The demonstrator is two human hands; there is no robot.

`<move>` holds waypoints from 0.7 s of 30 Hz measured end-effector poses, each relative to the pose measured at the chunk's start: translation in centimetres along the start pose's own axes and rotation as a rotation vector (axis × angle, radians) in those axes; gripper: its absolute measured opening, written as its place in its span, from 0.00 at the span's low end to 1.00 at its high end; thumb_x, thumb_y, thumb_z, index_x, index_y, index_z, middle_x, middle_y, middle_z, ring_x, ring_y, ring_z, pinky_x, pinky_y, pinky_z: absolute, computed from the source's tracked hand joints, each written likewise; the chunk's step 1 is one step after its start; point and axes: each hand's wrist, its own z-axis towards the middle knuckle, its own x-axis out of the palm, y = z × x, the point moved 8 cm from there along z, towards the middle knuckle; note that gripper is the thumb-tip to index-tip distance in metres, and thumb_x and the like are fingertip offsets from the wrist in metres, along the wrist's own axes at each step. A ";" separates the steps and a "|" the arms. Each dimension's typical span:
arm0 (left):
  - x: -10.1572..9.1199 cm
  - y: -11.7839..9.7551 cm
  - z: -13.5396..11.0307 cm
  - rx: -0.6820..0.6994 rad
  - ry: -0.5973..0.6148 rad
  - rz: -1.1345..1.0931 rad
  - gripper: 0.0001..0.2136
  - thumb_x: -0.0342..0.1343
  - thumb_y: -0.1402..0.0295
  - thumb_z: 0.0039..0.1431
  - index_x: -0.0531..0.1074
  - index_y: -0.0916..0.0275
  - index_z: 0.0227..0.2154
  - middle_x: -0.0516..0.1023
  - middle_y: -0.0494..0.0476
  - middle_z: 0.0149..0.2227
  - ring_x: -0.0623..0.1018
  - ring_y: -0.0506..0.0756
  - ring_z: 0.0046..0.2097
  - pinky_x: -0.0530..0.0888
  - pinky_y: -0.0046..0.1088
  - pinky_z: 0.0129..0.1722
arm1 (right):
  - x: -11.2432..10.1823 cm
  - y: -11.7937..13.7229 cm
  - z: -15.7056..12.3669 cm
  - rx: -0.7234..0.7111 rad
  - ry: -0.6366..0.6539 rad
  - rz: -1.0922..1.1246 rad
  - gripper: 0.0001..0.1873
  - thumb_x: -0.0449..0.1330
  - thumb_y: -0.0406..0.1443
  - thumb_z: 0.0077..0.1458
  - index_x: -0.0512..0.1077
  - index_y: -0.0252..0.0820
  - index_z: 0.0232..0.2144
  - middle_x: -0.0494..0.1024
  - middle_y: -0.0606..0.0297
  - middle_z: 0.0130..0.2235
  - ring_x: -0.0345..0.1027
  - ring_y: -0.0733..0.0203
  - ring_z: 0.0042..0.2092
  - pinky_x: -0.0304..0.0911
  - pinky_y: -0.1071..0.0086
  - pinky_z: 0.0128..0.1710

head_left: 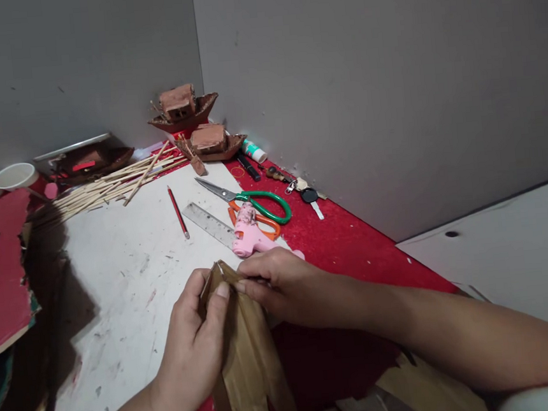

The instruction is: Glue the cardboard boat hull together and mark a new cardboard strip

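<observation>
Between my two hands is a piece of brown cardboard, creased lengthwise and folded to a point at its far end, with ragged strips at the near end. My left hand grips its left edge near the point, thumb on top. On the right edge, my right hand pinches the cardboard between thumb and fingers. A whitish line runs along the seam at the tip. Just beyond my right hand lies a pink glue gun, partly over orange-handled scissors and a clear ruler.
Green-handled scissors, a red pencil and wooden sticks lie on the white board. Brown model boats stand at the back. Keys lie on red cloth by the wall. Torn red cardboard rises at left.
</observation>
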 end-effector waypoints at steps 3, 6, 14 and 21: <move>0.1 0.0 0.1 0.005 -0.006 0.010 0.07 0.49 0.63 0.65 0.66 0.59 0.33 0.69 0.48 0.32 0.69 0.51 0.36 0.66 0.25 0.37 | 0.1 0.0 0.0 -0.018 -0.005 0.008 0.16 0.51 0.28 0.54 0.52 0.41 0.17 0.55 0.73 0.19 0.50 0.68 0.25 0.45 0.73 0.26; 0.1 0.1 0.0 -0.001 -0.019 0.007 0.07 0.49 0.63 0.65 0.65 0.58 0.32 0.69 0.48 0.32 0.68 0.51 0.36 0.66 0.25 0.37 | 0.4 -0.1 0.0 -0.029 0.002 -0.002 0.16 0.51 0.29 0.55 0.52 0.41 0.18 0.56 0.73 0.20 0.49 0.68 0.25 0.45 0.72 0.27; -0.1 -0.2 -0.2 0.003 -0.072 0.006 0.08 0.49 0.64 0.64 0.63 0.59 0.29 0.65 0.47 0.28 0.66 0.50 0.31 0.65 0.24 0.33 | 0.7 -0.4 0.3 0.041 0.077 0.086 0.17 0.50 0.28 0.55 0.51 0.42 0.18 0.55 0.74 0.19 0.49 0.69 0.23 0.45 0.72 0.25; -0.3 -0.5 -0.6 -0.024 -0.132 0.011 0.09 0.51 0.61 0.62 0.68 0.59 0.30 0.71 0.50 0.30 0.70 0.53 0.34 0.69 0.27 0.36 | 0.6 0.1 0.4 0.027 0.119 0.114 0.17 0.50 0.28 0.56 0.50 0.42 0.18 0.56 0.73 0.20 0.50 0.69 0.24 0.46 0.71 0.26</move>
